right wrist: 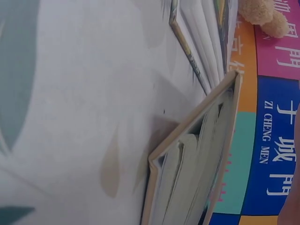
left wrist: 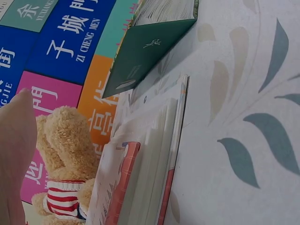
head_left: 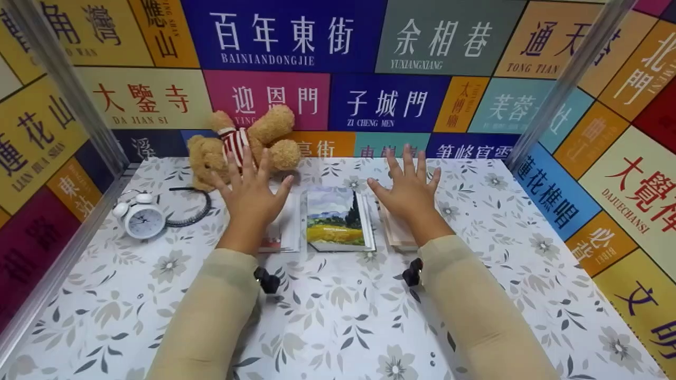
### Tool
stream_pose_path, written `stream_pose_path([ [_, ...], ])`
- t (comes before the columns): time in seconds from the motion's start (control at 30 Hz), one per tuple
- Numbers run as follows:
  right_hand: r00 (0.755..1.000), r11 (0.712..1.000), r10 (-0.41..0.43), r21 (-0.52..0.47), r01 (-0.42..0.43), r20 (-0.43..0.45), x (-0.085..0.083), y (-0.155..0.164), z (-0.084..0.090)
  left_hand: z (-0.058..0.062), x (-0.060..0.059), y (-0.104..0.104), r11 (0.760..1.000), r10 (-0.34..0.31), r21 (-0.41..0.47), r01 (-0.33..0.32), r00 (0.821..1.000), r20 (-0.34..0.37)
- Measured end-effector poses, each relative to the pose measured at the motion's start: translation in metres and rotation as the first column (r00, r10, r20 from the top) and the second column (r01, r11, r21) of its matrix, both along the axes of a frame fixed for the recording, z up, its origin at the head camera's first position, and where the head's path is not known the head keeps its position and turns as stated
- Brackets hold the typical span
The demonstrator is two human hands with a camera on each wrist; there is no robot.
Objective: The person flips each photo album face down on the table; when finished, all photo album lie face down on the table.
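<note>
white floral table [head_left: 322, 327] bears three books [head_left: 335, 214] near spread hands [head_left: 254, 195] [head_left: 412, 194]

head view bright and evenly lit, pale tabletop [head_left: 338, 327] under diffuse light, wrist views dimmer and greyer, soft shadow beside the beige book [right wrist: 191, 121], fine detail slightly blurred

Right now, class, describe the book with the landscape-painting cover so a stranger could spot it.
On the white, grey-flowered table, find the middle book of three in a row. In the head view, it sits between the bare left hand and right hand. Unlike its partly hidden neighbours, it shows its full painted cover: yellow field, dark trees.
</note>
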State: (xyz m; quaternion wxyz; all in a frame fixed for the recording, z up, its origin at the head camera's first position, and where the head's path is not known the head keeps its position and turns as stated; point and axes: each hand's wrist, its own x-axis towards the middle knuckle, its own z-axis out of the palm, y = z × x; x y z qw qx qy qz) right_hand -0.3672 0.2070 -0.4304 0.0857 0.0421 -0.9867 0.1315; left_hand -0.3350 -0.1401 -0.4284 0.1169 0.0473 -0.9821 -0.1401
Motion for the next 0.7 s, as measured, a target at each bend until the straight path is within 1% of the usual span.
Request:
stream_pose_path([
  [0.13, 1.000, 1.000, 0.003, -0.009, -0.003, 0.005, 0.002, 0.001, 0.003, 0.000, 0.000, 0.001, 1.000, 0.009, -0.009, -0.009, 1.000, 0.002],
  [0.27, 1.000, 0.999, 0.001, -0.032, 0.000, 0.013, 0.005, 0.005, 0.007, 0.000, 0.000, 0.007, 1.000, 0.012, 0.023, -0.012, 1.000, 0.003],
  [0.47, 0.999, 0.996, -0.001, -0.089, 0.005, 0.038, 0.012, 0.015, 0.011, 0.002, 0.004, 0.024, 0.990, -0.009, 0.143, 0.009, 1.000, -0.001],
  [0.7, 1.000, 0.988, -0.014, -0.152, 0.016, 0.017, 0.022, 0.033, 0.016, 0.002, 0.012, 0.053, 0.962, -0.063, 0.266, 0.059, 0.998, 0.003],
])
